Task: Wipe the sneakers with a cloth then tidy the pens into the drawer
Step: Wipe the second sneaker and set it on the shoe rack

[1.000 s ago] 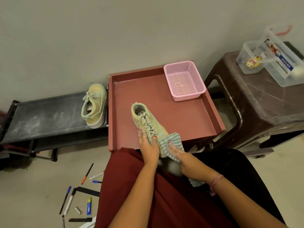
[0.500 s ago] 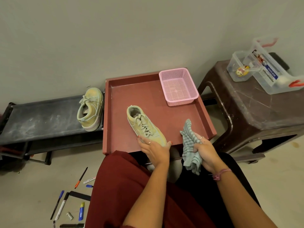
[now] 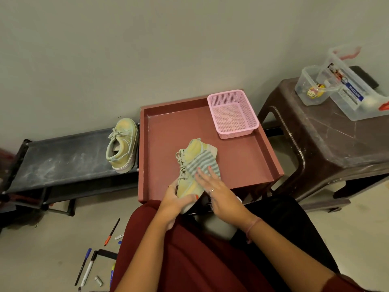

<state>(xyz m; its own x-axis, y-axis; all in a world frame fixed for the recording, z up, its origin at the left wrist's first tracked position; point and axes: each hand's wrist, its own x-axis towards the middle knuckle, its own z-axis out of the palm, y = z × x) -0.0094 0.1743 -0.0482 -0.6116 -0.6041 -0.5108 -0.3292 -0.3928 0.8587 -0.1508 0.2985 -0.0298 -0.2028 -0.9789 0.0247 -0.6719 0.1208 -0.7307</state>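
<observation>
sneaker (image 3: 190,165): on its side, long axis running away from person
left hand (image 3: 175,200): grips near end
right hand (image 3: 212,186): fingers flat, pressing cloth (image 3: 200,164) onto upturned side

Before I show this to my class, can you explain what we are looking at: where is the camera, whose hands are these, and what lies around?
No machine here: a person wears a camera on the head, looking down at their own hands. The left hand grips a pale sneaker over a red tray. The right hand presses a striped cloth flat on it. A pink basket sits in the tray's far corner. The second sneaker waits on a dark bench. Pens lie on the floor.
</observation>
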